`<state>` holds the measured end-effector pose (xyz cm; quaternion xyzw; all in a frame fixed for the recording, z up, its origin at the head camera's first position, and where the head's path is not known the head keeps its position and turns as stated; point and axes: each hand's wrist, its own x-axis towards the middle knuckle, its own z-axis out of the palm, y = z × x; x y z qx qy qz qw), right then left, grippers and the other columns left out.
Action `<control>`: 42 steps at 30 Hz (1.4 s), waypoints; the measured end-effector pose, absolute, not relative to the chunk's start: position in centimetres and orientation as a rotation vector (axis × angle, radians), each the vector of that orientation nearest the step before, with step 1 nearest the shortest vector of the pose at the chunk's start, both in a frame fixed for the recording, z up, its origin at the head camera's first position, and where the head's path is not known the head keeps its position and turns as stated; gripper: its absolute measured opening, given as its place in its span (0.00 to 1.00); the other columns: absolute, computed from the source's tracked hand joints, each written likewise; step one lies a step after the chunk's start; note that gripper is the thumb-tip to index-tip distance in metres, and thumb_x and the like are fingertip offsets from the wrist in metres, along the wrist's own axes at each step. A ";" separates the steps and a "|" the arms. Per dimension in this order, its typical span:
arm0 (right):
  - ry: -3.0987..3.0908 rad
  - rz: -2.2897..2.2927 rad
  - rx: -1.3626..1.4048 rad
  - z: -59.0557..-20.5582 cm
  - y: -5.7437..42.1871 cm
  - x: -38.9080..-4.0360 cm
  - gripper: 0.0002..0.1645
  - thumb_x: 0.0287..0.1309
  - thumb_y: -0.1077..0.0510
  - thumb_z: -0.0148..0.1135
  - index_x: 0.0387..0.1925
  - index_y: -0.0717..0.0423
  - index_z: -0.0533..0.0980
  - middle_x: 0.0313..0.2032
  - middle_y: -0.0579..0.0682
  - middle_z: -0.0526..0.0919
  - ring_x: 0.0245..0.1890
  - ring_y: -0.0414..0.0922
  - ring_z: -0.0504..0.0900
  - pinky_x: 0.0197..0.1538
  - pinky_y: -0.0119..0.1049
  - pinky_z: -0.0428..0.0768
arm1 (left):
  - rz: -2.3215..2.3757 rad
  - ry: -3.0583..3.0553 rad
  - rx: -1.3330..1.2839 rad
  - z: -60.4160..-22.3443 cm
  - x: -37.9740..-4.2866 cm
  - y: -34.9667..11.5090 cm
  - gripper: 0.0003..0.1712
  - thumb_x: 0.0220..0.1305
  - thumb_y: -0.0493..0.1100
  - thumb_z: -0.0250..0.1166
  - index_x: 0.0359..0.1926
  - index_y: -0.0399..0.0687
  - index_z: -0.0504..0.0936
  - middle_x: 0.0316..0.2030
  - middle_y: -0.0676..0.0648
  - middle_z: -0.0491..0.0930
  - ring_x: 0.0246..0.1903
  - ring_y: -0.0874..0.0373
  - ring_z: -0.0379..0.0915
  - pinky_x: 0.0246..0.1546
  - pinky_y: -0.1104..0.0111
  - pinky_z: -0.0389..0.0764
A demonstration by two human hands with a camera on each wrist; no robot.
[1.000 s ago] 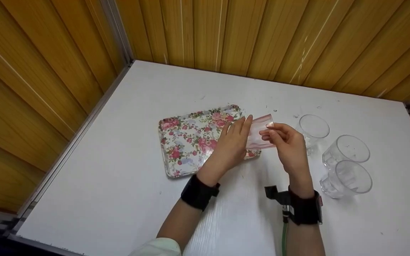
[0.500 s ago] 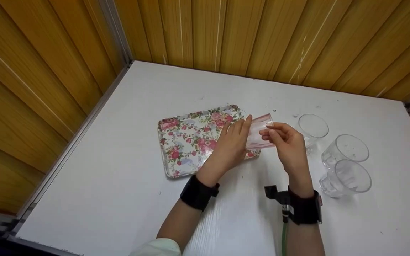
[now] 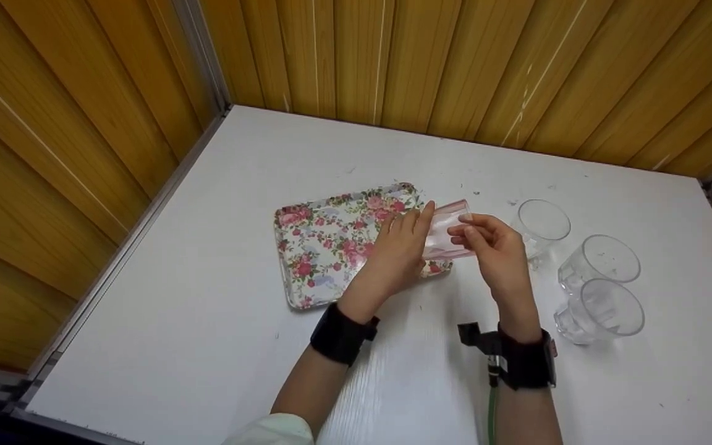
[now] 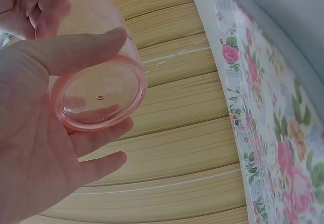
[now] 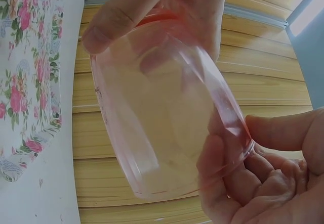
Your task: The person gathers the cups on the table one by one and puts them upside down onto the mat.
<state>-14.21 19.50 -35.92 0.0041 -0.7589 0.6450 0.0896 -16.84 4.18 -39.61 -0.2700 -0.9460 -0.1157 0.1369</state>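
A see-through pink glass [image 3: 445, 233] lies tilted on its side between my two hands, above the right part of a floral tray [image 3: 325, 247]. My left hand [image 3: 396, 250] grips it around the base end, and the thumb crosses its side in the left wrist view, where the round pink base [image 4: 98, 98] faces the camera. At the other end my right hand [image 3: 495, 247] pinches the rim between thumb and fingers. The right wrist view shows the glass wall [image 5: 157, 107] with some right-hand fingers seen through or inside it.
To the right stand three clear glasses: one at the back [image 3: 544, 221], one in the middle [image 3: 609, 259] and one nearer [image 3: 609, 309], the last two close together. The white table [image 3: 207, 346] meets wood-patterned walls [image 3: 356, 55] at the back and left.
Both hands and the pink glass have shifted very slightly to the left. The grips look the same, and the tray and clear glasses stay in place.
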 end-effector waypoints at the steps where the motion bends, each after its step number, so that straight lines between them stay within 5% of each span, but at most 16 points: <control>1: -2.269 1.909 0.008 -35.9 19.5 -14.2 0.13 0.60 0.70 0.49 0.45 0.73 0.72 0.28 0.42 0.83 0.31 0.38 0.82 0.41 0.27 0.79 | -0.334 -2.740 -0.779 -39.6 -16.9 4.2 0.47 0.52 0.43 0.64 0.68 0.43 0.49 0.56 0.42 0.67 0.56 0.49 0.65 0.63 0.57 0.60; 9: -2.346 1.869 0.005 -35.8 19.7 -14.2 0.14 0.61 0.68 0.49 0.47 0.71 0.72 0.33 0.53 0.84 0.32 0.37 0.82 0.43 0.27 0.79 | -0.326 -2.764 -0.773 -39.6 -17.0 4.0 0.47 0.51 0.43 0.65 0.69 0.44 0.49 0.55 0.43 0.67 0.55 0.49 0.66 0.62 0.57 0.60; 42: -2.469 1.745 -0.017 -36.5 20.0 -14.7 0.16 0.62 0.66 0.49 0.49 0.70 0.71 0.40 0.64 0.81 0.33 0.33 0.81 0.42 0.23 0.77 | -0.411 -2.879 -0.801 -38.9 -16.8 3.0 0.49 0.54 0.44 0.65 0.70 0.51 0.45 0.60 0.44 0.63 0.59 0.49 0.62 0.63 0.51 0.57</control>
